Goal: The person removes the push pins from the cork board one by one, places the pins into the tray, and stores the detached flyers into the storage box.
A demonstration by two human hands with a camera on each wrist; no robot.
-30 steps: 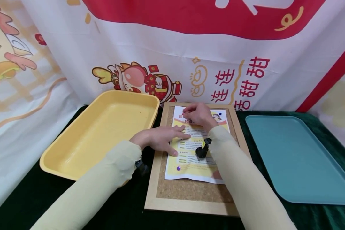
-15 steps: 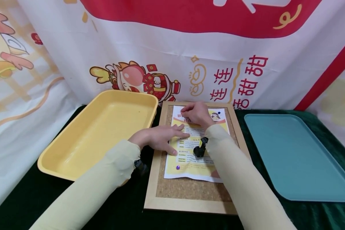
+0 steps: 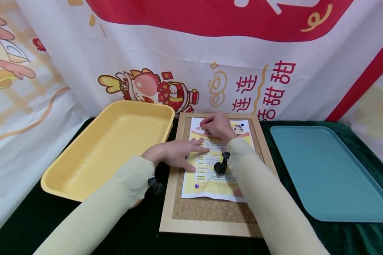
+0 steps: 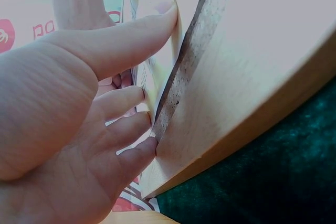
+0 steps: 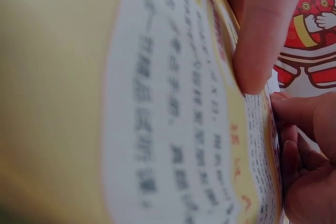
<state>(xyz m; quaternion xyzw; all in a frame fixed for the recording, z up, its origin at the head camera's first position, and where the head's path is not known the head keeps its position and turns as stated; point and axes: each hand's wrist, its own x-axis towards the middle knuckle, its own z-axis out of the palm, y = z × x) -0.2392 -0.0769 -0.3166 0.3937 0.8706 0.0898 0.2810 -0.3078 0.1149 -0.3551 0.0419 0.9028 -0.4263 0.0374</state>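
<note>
A printed yellow and white paper sheet [image 3: 207, 191] lies on a wood-framed cork board [image 3: 210, 212]. My left hand [image 3: 178, 152] rests on the sheet's left part with its fingers spread. The left wrist view shows that hand's thumb [image 4: 142, 40] over the sheet's edge. Near the sheet's upper left corner, my right hand [image 3: 220, 126] pinches with curled fingers, seemingly on a pushpin that the fingers hide. One purple pushpin [image 3: 196, 186] sits at the lower left of the sheet, and a dark blue pushpin [image 3: 242, 124] at its upper right. My right forearm covers the lower right corner.
A yellow tub [image 3: 108, 148] stands left of the board, behind my left forearm. To the right lies a flat teal tray [image 3: 332, 173]. Dark green cloth [image 3: 134, 230] covers the table, and a printed white backdrop [image 3: 178, 46] hangs close behind.
The head view has shifted slightly, so everything sits a little further left. Both hands keep their places on the sheet, and the right fingers stay pinched at its upper left.
</note>
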